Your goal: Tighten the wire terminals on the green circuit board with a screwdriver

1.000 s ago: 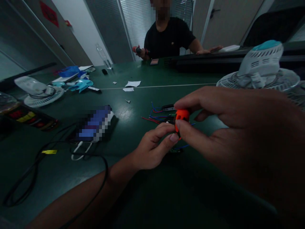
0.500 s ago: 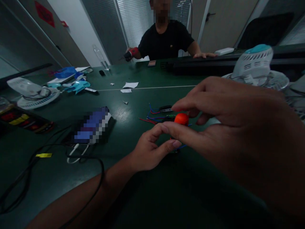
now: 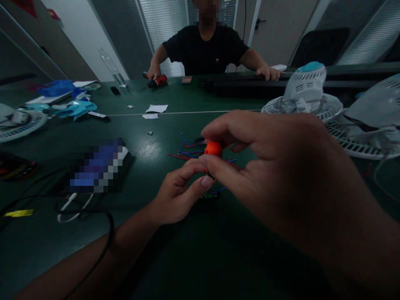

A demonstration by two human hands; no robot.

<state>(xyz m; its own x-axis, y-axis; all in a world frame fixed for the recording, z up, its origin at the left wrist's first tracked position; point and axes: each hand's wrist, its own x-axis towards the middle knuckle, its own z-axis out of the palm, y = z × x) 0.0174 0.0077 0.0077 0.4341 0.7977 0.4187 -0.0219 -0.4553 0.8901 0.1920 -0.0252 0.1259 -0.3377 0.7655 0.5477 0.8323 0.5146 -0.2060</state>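
Note:
My right hand (image 3: 275,158) pinches a small orange round thing (image 3: 214,148) between thumb and fingers; its exact kind is not clear. Right below, my left hand (image 3: 176,193) has thumb and forefinger brought close together around a thin dark and orange piece, mostly hidden. The two hands touch at the fingertips. Behind them, red and blue wires (image 3: 179,155) with small dark parts lie on the green table (image 3: 150,258). Under my left thumb a small green circuit board (image 3: 210,195) shows, with a blue wire beside it.
A phone (image 3: 96,166) with a white cable lies left. White fans (image 3: 304,89) stand right. Across the table a person (image 3: 208,50) rests a hand on a red and black power drill (image 3: 158,81). Paper scraps (image 3: 156,108), a plastic bottle (image 3: 112,68) and blue wrapping (image 3: 75,109) lie beyond.
The view has swung to the right, so everything sits further left. My hands keep the same hold. The person opposite has lowered the power drill onto the table.

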